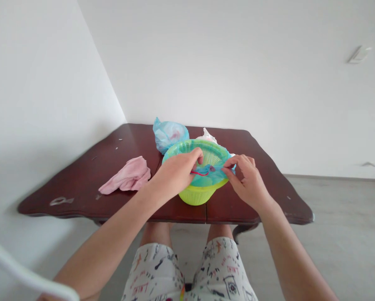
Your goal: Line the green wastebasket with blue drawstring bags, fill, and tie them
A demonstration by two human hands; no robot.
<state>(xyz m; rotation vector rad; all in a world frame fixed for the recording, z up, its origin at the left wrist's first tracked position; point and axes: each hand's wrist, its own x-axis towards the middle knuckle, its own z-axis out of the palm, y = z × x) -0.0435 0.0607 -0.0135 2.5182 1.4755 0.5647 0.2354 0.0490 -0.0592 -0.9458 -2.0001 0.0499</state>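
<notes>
At frame centre, right hand [246, 180] pinches translucent blue plastic bag [204, 180], apparently tensioning it; left hand [184, 166] curls, hold unclear.

Basket [197, 197] on table [247, 205], liner bag [206, 180] in it; cloth [131, 174] left, second bag [170, 134] behind-left, wall [222, 62] behind table.

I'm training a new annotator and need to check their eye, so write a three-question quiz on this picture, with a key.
1. True or false: in the picture, the pink cloth lies to the right of the green basket.
2. What colour is the plastic bag draped over the basket's near rim? A) white B) blue C) black
3. Which hand pinches the bag's edge?

Key:
1. False; it lies to the left.
2. B.
3. The right hand.
</notes>
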